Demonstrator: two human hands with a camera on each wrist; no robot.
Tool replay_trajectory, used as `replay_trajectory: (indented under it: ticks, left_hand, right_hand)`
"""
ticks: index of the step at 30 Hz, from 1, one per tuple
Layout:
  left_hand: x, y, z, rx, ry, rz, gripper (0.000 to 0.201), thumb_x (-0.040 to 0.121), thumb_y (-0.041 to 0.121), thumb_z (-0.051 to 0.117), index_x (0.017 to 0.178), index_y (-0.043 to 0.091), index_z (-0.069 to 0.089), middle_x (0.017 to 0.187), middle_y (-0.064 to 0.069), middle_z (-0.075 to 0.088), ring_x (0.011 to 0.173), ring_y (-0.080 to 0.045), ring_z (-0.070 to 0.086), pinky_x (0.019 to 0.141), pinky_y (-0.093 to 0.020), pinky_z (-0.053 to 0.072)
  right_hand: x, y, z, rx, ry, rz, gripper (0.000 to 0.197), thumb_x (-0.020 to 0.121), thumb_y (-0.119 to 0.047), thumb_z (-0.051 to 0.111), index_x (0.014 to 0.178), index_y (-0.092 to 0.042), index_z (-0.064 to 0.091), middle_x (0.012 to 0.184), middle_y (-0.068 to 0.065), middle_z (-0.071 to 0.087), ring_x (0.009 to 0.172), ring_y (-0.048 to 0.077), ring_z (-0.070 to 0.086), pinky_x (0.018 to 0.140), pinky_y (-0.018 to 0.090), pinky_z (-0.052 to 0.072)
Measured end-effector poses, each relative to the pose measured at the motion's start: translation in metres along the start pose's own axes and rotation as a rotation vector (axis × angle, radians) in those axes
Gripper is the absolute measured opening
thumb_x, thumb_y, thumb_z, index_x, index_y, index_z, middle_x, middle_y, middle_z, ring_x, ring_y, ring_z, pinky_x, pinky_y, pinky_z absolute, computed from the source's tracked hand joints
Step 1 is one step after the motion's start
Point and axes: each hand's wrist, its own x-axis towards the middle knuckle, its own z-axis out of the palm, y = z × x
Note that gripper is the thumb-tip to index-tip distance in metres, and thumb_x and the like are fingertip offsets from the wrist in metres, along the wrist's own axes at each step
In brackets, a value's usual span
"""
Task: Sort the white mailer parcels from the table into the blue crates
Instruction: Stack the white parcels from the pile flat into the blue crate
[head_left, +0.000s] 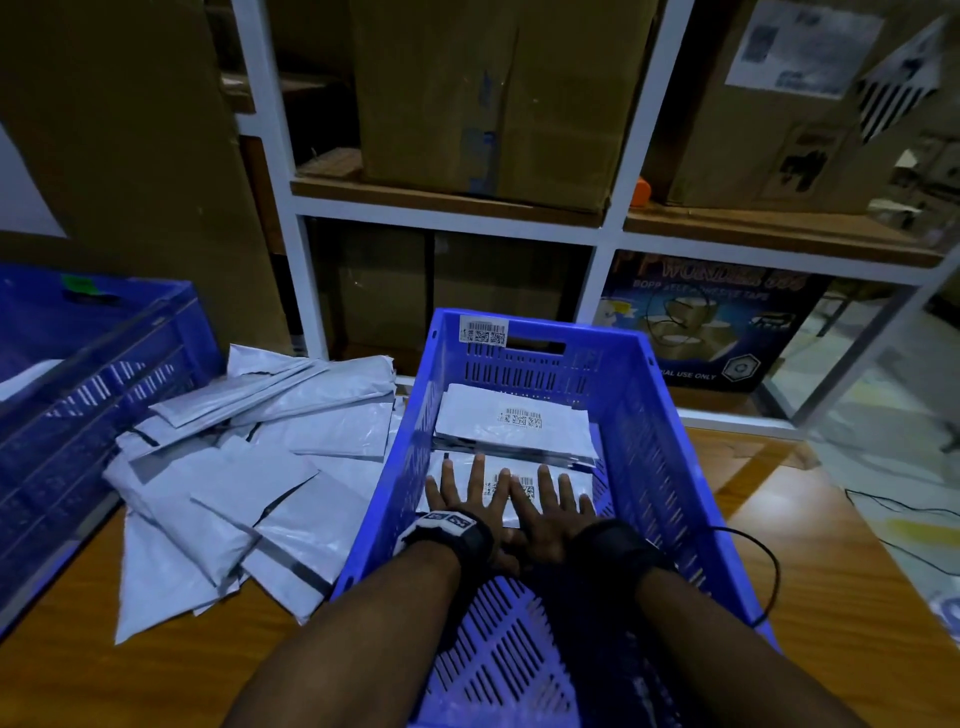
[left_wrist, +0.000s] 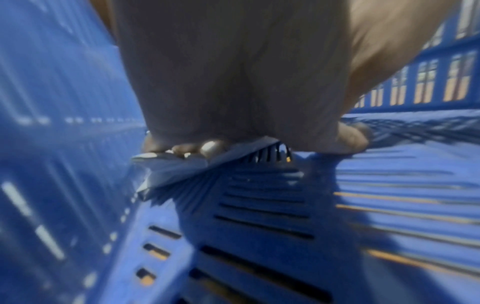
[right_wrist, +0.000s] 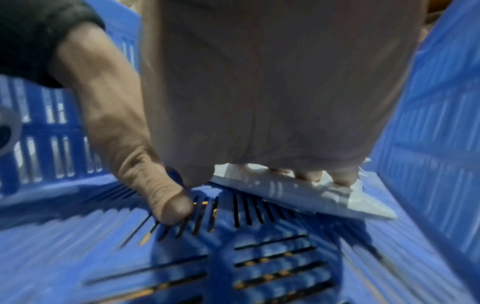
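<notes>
A blue crate (head_left: 649, 415) stands in front of me on the wooden table. Two stacks of white mailers lie inside it: a far stack (head_left: 514, 421) and a near stack (head_left: 576, 480). My left hand (head_left: 467, 488) and right hand (head_left: 550, 499) lie side by side on the near stack, palms down, fingers straight and spread, thumbs meeting. In the left wrist view the left hand (left_wrist: 233, 92) presses its fingertips on the mailers (left_wrist: 182, 170). Seen from the right wrist, the right hand (right_wrist: 272, 102) presses on a mailer (right_wrist: 311, 195) above the slotted crate floor (right_wrist: 259, 257).
A loose pile of white mailers (head_left: 234, 478) covers the table left of the crate. A second blue crate (head_left: 78, 389) stands at the far left. Behind are white shelves (head_left: 613, 218) with cardboard boxes. A black cable (head_left: 769, 571) loops at the crate's right side.
</notes>
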Motion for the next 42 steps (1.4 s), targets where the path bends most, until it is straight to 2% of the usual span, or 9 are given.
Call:
replay_trajectory:
  ticks: [6, 9, 11, 14, 17, 20, 25, 34, 42]
  left_hand:
    - [0.002, -0.002, 0.005, 0.02, 0.032, 0.001, 0.114, 0.082, 0.076, 0.051, 0.15, 0.033, -0.029, 0.152, -0.01, -0.045, 0.136, -0.05, -0.038, 0.109, -0.071, -0.017]
    - [0.003, -0.003, 0.003, 0.05, 0.061, 0.031, 0.109, 0.087, 0.073, 0.048, 0.152, 0.027, -0.026, 0.153, -0.017, -0.04, 0.138, -0.046, -0.038, 0.111, -0.068, -0.017]
    - [0.005, -0.004, 0.004, 0.059, 0.082, 0.051, 0.111, 0.087, 0.071, 0.051, 0.154, 0.021, -0.023, 0.156, -0.018, -0.036, 0.141, -0.043, -0.035, 0.112, -0.065, -0.02]
    - [0.007, -0.003, 0.009, 0.051, 0.1, 0.015, 0.114, 0.083, 0.073, 0.052, 0.154, 0.025, -0.023, 0.158, -0.013, -0.034, 0.144, -0.041, -0.032, 0.114, -0.059, -0.02]
    - [0.013, -0.006, 0.015, 0.065, 0.07, 0.041, 0.119, 0.072, 0.088, 0.047, 0.156, 0.033, -0.018, 0.158, -0.009, -0.036, 0.14, -0.043, -0.037, 0.112, -0.062, -0.02]
    - [0.016, -0.012, 0.015, 0.048, 0.015, 0.117, 0.123, 0.055, 0.097, 0.046, 0.156, 0.043, 0.002, 0.157, -0.004, -0.039, 0.131, -0.043, -0.049, 0.103, -0.063, -0.03]
    - [-0.003, -0.012, 0.007, -0.015, 0.025, 0.12, 0.134, 0.063, 0.093, 0.053, 0.15, 0.033, -0.03, 0.147, -0.007, -0.051, 0.131, -0.04, -0.049, 0.111, -0.059, -0.025]
    - [-0.013, -0.01, -0.003, -0.017, -0.009, 0.127, 0.134, 0.065, 0.093, 0.051, 0.151, 0.029, -0.03, 0.151, -0.009, -0.047, 0.135, -0.04, -0.044, 0.113, -0.058, -0.022]
    - [-0.011, -0.013, -0.008, 0.005, -0.07, 0.129, 0.133, 0.063, 0.096, 0.047, 0.145, 0.033, -0.037, 0.144, -0.008, -0.054, 0.13, -0.039, -0.05, 0.115, -0.059, -0.017]
  right_hand:
    - [0.001, -0.001, 0.005, 0.043, 0.035, 0.021, 0.071, 0.098, -0.063, 0.022, 0.152, -0.039, -0.017, 0.158, 0.006, -0.031, 0.146, 0.033, -0.027, 0.118, 0.055, -0.006]
    - [0.0, -0.003, 0.003, 0.052, 0.043, 0.027, 0.069, 0.098, -0.063, 0.019, 0.153, -0.039, -0.015, 0.158, 0.005, -0.032, 0.146, 0.032, -0.028, 0.117, 0.057, -0.008]
    - [-0.001, -0.006, -0.001, 0.056, 0.083, 0.008, 0.07, 0.098, -0.062, 0.018, 0.155, -0.032, -0.01, 0.156, 0.005, -0.035, 0.144, 0.031, -0.031, 0.116, 0.058, -0.011]
    - [-0.002, -0.01, -0.006, 0.101, 0.15, -0.032, 0.08, 0.096, -0.068, 0.013, 0.156, -0.019, -0.007, 0.157, 0.002, -0.034, 0.144, 0.026, -0.032, 0.116, 0.057, -0.014]
    - [0.0, -0.006, -0.001, 0.106, 0.132, -0.013, 0.082, 0.092, -0.074, 0.008, 0.156, -0.027, -0.012, 0.158, -0.004, -0.031, 0.145, 0.023, -0.031, 0.116, 0.054, -0.016]
    - [0.004, 0.004, 0.009, 0.128, 0.14, 0.036, 0.079, 0.09, -0.076, 0.008, 0.154, -0.036, -0.015, 0.158, -0.007, -0.032, 0.145, 0.025, -0.031, 0.116, 0.056, -0.015]
    - [0.01, 0.008, 0.015, 0.178, 0.138, 0.101, 0.077, 0.09, -0.076, 0.012, 0.152, -0.04, -0.016, 0.158, -0.006, -0.032, 0.145, 0.027, -0.03, 0.116, 0.06, -0.009]
    - [0.012, 0.008, 0.013, 0.184, 0.115, 0.1, 0.078, 0.092, -0.074, 0.017, 0.153, -0.038, -0.014, 0.159, -0.005, -0.031, 0.145, 0.029, -0.029, 0.116, 0.061, -0.005]
    - [0.012, 0.009, 0.011, 0.169, 0.096, 0.106, 0.082, 0.089, -0.078, 0.017, 0.153, -0.039, -0.015, 0.158, -0.008, -0.032, 0.145, 0.028, -0.029, 0.116, 0.061, -0.005]
